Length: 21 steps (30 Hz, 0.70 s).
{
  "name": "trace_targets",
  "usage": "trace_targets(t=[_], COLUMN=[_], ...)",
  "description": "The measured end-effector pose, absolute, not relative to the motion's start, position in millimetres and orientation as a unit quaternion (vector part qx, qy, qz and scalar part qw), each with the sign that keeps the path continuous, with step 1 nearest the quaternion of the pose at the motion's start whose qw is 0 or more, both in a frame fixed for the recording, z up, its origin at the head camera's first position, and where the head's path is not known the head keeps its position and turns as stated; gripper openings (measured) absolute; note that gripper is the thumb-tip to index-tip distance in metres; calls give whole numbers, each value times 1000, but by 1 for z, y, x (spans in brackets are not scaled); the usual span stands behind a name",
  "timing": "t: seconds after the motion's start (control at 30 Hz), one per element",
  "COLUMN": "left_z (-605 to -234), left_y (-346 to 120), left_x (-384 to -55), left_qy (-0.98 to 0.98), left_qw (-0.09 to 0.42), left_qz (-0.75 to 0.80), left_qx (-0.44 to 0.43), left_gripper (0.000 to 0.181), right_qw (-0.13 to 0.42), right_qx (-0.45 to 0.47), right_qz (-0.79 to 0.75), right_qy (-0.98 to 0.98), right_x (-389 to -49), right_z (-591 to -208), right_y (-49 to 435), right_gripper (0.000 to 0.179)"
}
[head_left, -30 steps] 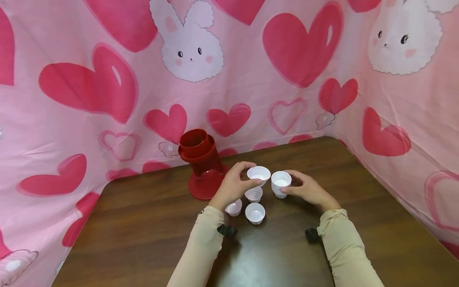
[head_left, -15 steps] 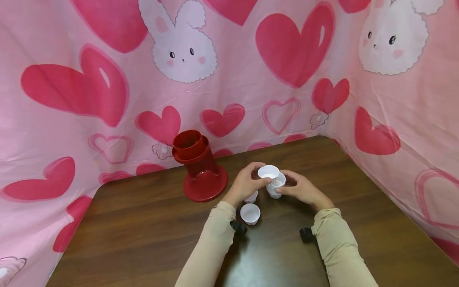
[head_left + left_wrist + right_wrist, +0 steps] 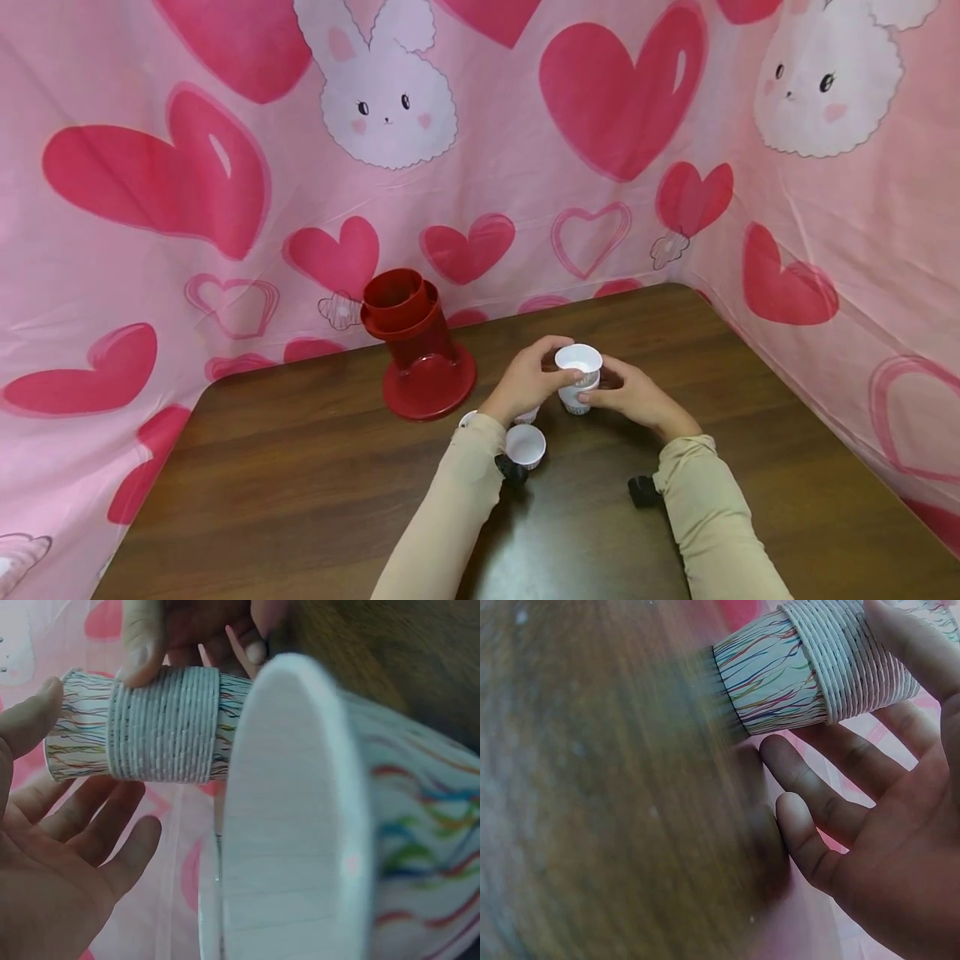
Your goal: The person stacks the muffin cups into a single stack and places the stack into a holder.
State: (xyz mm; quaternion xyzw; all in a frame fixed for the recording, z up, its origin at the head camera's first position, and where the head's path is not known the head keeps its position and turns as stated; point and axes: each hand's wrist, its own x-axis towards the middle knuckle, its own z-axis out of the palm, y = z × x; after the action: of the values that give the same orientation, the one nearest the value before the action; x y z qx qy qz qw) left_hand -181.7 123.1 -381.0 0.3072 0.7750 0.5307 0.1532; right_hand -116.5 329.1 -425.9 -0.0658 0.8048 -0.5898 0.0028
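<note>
In the head view, my left hand [image 3: 531,382] pinches a white paper baking cup [image 3: 579,358] by its side, at the top of a cup stack. My right hand [image 3: 639,400] grips the stack of baking cups [image 3: 576,403], which stands upright on the table. Many rolled rims show along the stack [image 3: 165,724] in the left wrist view, and its paper has wavy coloured lines. Thumb and fingers lie on opposite sides of the stack [image 3: 780,682] in the right wrist view. A loose baking cup [image 3: 526,447] stands near my left wrist; two more are partly hidden by that hand.
A red plastic stand [image 3: 423,354] with an open tube top and round base stands at the back left of the brown wooden table [image 3: 285,475]. A pink cloth [image 3: 495,158] with hearts and rabbits hangs behind and to the right.
My left hand has moved right with its cup, from beside the stack to on top of it. My right hand has kept its hold on the stack. The head view has shifted slightly.
</note>
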Motion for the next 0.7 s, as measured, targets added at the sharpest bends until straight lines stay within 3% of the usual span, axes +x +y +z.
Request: trace_targets(t=[0.37, 0.7], left_z=[-389, -392], left_y=[121, 115], left_x=[-182, -185], left_qy=[790, 813], left_qw=[169, 153], left_qz=[507, 464], left_qx=[299, 316], left_gripper=[47, 49], right_qw=[9, 9], right_qx=[-73, -73], right_qz=[-589, -589], right_qy=[804, 805], right_x=[-117, -118], right_z=[-424, -425], right_y=[329, 330], right_gripper=[55, 56])
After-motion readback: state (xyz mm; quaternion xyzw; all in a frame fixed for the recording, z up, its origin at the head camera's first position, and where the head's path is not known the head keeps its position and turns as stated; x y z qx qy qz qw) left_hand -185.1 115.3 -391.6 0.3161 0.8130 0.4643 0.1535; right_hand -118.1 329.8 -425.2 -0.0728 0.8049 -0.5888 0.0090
